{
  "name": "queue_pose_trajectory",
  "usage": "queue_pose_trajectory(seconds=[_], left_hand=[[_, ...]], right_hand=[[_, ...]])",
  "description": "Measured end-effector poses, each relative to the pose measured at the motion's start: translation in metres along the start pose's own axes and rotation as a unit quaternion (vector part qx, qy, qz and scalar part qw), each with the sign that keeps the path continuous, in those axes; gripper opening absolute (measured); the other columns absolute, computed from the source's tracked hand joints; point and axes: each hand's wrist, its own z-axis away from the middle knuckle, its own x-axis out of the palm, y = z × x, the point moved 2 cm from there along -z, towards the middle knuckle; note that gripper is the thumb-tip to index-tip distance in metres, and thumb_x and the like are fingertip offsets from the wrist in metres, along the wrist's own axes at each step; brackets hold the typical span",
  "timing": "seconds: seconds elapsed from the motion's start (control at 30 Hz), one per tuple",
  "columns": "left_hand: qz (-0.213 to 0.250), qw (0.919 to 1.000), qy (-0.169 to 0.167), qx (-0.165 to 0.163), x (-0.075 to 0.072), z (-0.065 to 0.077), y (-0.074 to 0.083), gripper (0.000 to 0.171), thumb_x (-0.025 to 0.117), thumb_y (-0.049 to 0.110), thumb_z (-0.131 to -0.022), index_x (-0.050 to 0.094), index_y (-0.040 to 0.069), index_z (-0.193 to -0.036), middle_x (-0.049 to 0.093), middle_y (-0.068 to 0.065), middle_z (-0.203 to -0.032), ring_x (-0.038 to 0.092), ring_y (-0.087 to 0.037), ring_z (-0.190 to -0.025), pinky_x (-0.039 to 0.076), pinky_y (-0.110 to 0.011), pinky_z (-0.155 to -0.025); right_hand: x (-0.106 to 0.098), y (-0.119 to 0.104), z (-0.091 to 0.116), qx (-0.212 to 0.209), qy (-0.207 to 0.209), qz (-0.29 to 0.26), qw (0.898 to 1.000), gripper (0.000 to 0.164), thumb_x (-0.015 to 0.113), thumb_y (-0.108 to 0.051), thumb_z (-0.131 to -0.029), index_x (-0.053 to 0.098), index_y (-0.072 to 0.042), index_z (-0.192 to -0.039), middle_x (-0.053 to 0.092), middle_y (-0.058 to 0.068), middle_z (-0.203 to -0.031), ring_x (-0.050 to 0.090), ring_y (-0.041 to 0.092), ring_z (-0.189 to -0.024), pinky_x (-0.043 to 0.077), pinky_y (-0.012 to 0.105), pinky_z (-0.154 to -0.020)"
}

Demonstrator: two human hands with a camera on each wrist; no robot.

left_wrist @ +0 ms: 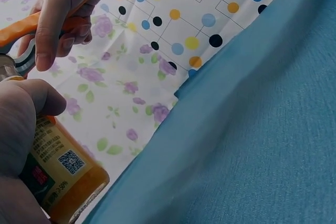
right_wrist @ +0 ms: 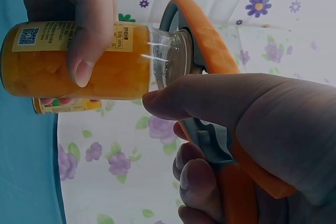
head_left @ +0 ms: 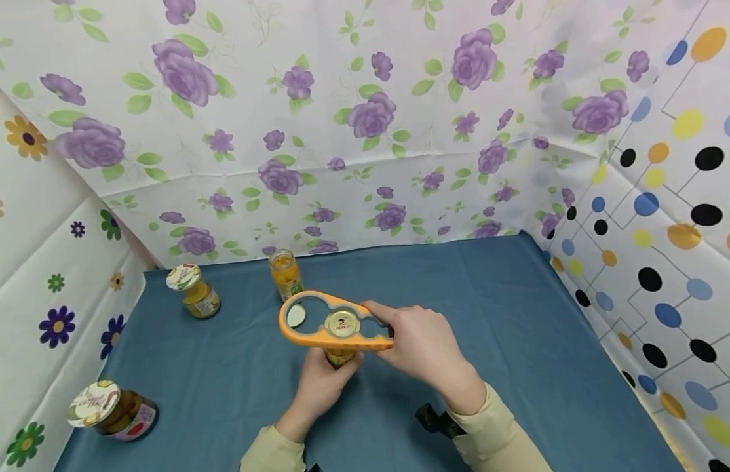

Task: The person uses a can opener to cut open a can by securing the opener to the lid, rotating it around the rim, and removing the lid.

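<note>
Tablecloth (head_left: 518, 341) below the held jar (head_left: 339, 358) meets flowered sheeting (head_left: 318, 131).

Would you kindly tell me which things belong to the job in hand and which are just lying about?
In use: held jar, orange opener, left hand, right hand.
Apparently lying about: lidless jar, small lidded jar, large lidded jar, pale disc.

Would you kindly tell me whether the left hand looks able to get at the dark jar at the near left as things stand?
Probably not without letting go: the left hand is holding the jar below the orange opener. Nothing appears to block its way to the dark jar.
</note>
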Motion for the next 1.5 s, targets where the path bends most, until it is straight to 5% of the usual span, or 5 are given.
queue_pose_trajectory(seconds=[0.33, 0.67, 1.2, 1.5], left_hand=[[0.01, 0.9995, -0.029, -0.006, -0.003, -0.001, -0.001, 0.054, 0.082, 0.0, -0.093, 0.061, 0.015, -0.139, 0.065, -0.005, -0.129, 0.064, -0.023, -0.116, 0.049, -0.045, -0.106], [0.037, 0.9966, -0.073, -0.005, -0.006, 0.002, 0.0, 0.054, 0.078, -0.004, -0.093, 0.058, 0.009, -0.141, 0.065, -0.009, -0.124, 0.063, -0.023, -0.105, 0.052, -0.04, -0.096], [0.091, 0.9807, -0.137, 0.106, -0.009, 0.006, 0.004, 0.043, 0.077, -0.01, -0.084, 0.064, -0.004, -0.124, 0.067, -0.014, -0.096, 0.061, -0.024, -0.078, 0.053, -0.039, -0.074], [0.079, 0.9769, -0.154, 0.126, -0.007, 0.004, 0.006, 0.043, 0.079, -0.004, -0.08, 0.068, 0.001, -0.121, 0.068, -0.01, -0.09, 0.061, -0.021, -0.072, 0.054, -0.036, -0.072]], right_hand=[[-0.004, 0.003, 0.001, -0.014, -0.013, -0.007, 1.0, 0.068, 0.091, -0.024, -0.085, 0.067, -0.031, -0.148, 0.052, -0.015, -0.066, 0.041, 0.005, -0.05, 0.037, 0.025, -0.044], [-0.006, 0.008, 0.002, -0.034, -0.018, -0.036, 0.999, 0.064, 0.089, -0.022, -0.088, 0.067, -0.03, -0.148, 0.045, -0.015, -0.061, 0.039, 0.005, -0.049, 0.033, 0.026, -0.044], [-0.002, 0.01, 0.016, -0.031, -0.019, -0.075, 0.996, 0.066, 0.09, -0.021, -0.087, 0.066, -0.035, -0.148, 0.042, -0.016, -0.06, 0.035, 0.004, -0.049, 0.03, 0.025, -0.047], [-0.005, 0.012, 0.024, -0.038, -0.008, -0.081, 0.996, 0.068, 0.09, -0.019, -0.086, 0.066, -0.039, -0.147, 0.04, -0.017, -0.06, 0.032, 0.002, -0.05, 0.027, 0.023, -0.047]])
